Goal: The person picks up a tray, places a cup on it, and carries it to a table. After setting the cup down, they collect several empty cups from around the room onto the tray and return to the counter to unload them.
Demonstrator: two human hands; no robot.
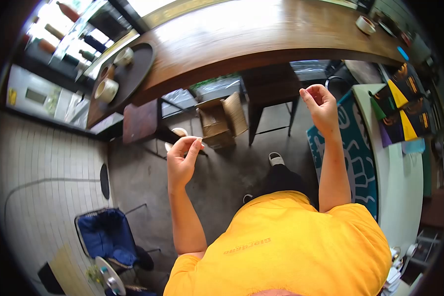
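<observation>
My left hand [182, 160] is raised over the floor in front of the stools, its thumb and index finger pinched together. Something small and pale shows at those fingertips, too small to name. Higher up and to the right, my right hand [322, 108] is also pinched, near the counter's front edge. What it holds, if anything, cannot be made out. Behind my left hand a whitish round object [176, 133] is partly hidden. An open cardboard box [214, 123] stands on the floor between the two hands.
A long wooden counter [222, 37] spans the top, with a dark round tray [141, 64] of cups at its left end. Two stools stand beneath it. Black and yellow packages [404, 106] lie on a pale cabinet [397, 197]. A blue chair [106, 234] is lower left.
</observation>
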